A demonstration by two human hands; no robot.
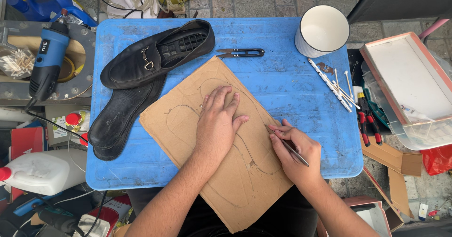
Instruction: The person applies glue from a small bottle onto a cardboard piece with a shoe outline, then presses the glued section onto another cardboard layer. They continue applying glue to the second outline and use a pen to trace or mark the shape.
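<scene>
A brown cardboard sheet (183,124) with a drawn sole outline lies on the blue table (292,77). My left hand (217,119) presses flat on the cardboard, fingers together, holding nothing. My right hand (294,150) grips a thin metal blade-like tool (288,145), its tip touching the cardboard's right edge near the drawn line. A black loafer (150,58) lies at the table's far left, with a black insole (120,119) beside it and partly under the cardboard.
Black thread snips (241,53) lie behind the cardboard. A white cup (322,30) stands at the far right, with pens and sticks (336,88) near it. A blue rotary tool (47,60) lies left, a white jug (44,171) lower left, a tray (409,81) and red-handled pliers (367,119) right.
</scene>
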